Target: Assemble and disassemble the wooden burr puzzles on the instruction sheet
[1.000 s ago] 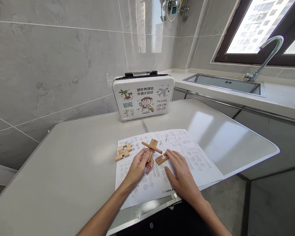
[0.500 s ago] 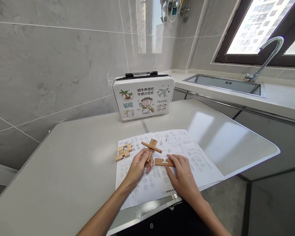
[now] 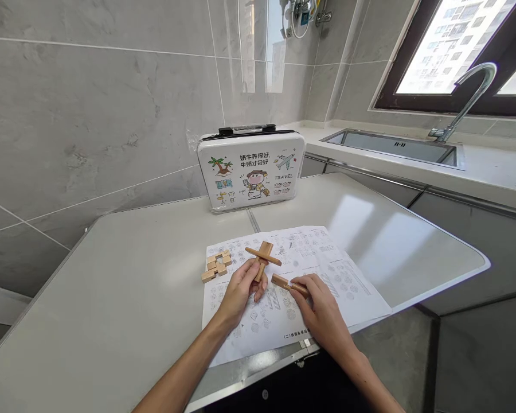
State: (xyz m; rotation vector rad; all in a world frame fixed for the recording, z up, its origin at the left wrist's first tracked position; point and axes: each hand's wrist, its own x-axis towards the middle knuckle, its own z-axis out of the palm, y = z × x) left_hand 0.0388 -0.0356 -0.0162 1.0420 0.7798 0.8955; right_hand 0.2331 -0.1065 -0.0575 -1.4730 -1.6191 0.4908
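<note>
Between the fingers of my left hand (image 3: 242, 287) are crossed wooden puzzle pieces (image 3: 265, 250), a flat wide one with a thin one lying across it. My right hand (image 3: 318, 298) pinches a notched wooden puzzle piece (image 3: 280, 280) by its right end, with the notch near its middle showing. That piece is tilted, its left end pointing toward the crossed pieces, and a small gap lies between them. Under both hands a printed sheet (image 3: 356, 281) with small diagrams is spread. Left of my left hand, several light wooden blocks (image 3: 217, 266) lie together at the sheet's edge.
A white case (image 3: 251, 172) with cartoon prints stands at the back of the folding table (image 3: 124, 275), near the tiled wall. Beyond the table on the right are a sink (image 3: 395, 146) and a faucet (image 3: 477, 86). The table's front edge is close to my body.
The notched piece in my right hand has turned, from flat and level to tilted with more of its narrow side showing. My left hand and the crossed pieces have shifted very slightly left.
</note>
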